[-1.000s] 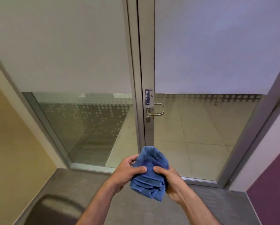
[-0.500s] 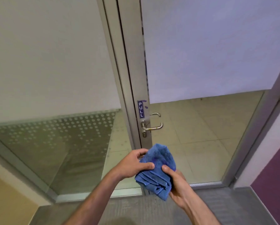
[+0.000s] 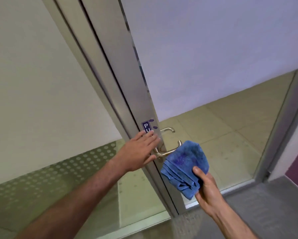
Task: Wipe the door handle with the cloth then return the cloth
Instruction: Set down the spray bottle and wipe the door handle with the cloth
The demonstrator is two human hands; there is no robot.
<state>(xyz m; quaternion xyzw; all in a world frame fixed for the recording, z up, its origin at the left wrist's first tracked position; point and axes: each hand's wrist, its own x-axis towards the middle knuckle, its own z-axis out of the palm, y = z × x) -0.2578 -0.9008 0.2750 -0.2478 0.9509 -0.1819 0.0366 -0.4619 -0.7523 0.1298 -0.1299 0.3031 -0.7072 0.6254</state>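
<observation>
At door stile, left hand [image 3: 141,150] flat, fingers spread, right hand [image 3: 206,187] gripping cloth [image 3: 184,164] against handle [image 3: 163,153]

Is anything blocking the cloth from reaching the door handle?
Nothing visible does. The blue cloth in the right hand already overlaps the door handle tip. The left hand lies flat on the door frame, beside the handle's base.

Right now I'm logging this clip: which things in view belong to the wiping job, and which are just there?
Belongs to the job:
door handle
blue cloth, held in the right hand
left hand, flat on the door frame

Just there:
PULL sticker
far-side handle
frosted glass
</observation>
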